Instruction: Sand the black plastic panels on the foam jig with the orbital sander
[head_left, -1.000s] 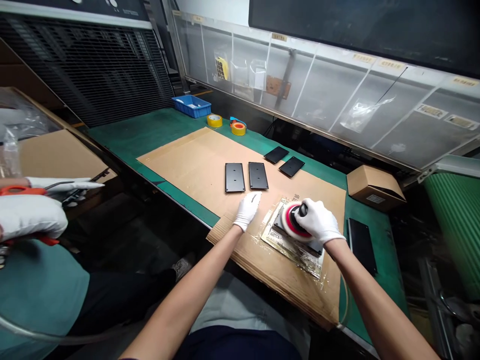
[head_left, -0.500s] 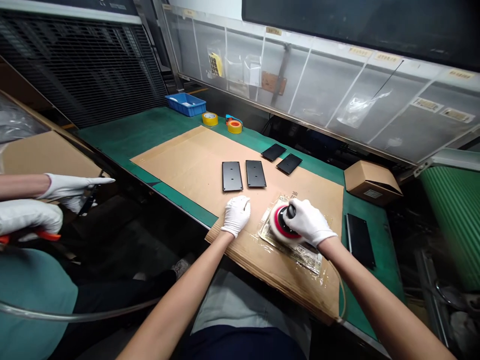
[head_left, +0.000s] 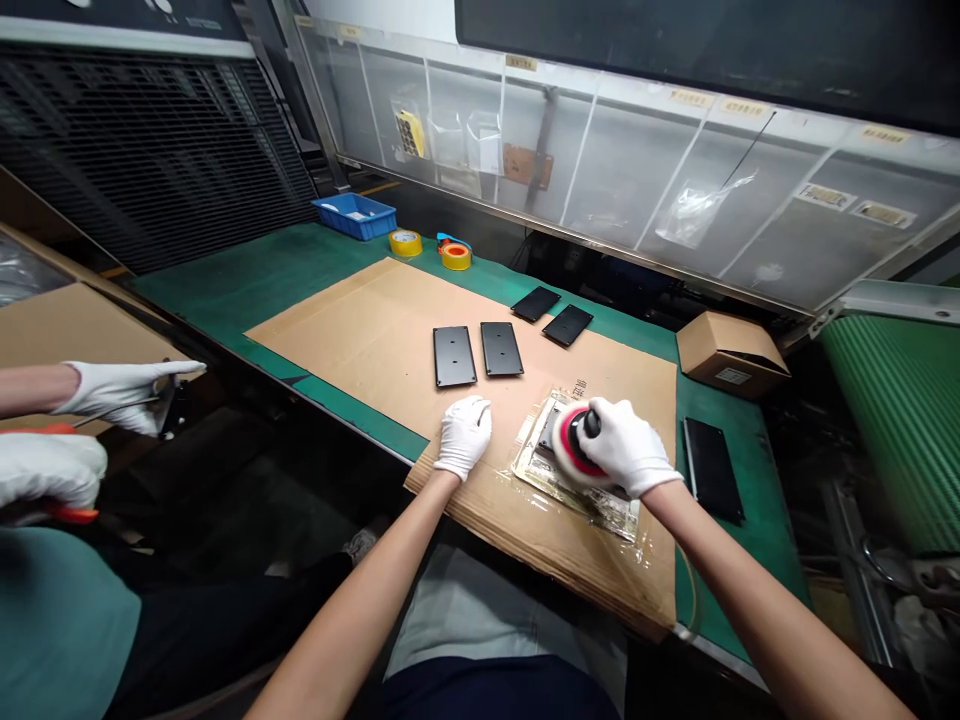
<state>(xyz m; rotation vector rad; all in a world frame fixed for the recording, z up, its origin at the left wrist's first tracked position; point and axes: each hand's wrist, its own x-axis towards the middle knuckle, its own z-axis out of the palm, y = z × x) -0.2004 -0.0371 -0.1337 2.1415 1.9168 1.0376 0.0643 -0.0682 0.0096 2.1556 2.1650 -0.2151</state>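
Six black plates (head_left: 454,357) and one disc polisher (head_left: 571,438) before you.
Count your plates as four smaller ones, one larger at the right and one partly hidden under the polisher; you also have two yellow tape rolls (head_left: 406,247) (head_left: 456,262), one blue bin (head_left: 373,228), one small carton (head_left: 724,352), your two white-gloved hands (head_left: 464,435) (head_left: 626,447) and a co-worker's two gloved hands (head_left: 109,393) (head_left: 49,470).

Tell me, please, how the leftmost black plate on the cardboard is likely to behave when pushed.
The leftmost black plate is probably stiff, as its edges look straight. Lying flat on its broad face, it seems unlikely to roll or tip. Its smooth-looking surface suggests it may slide fairly readily across the cardboard.
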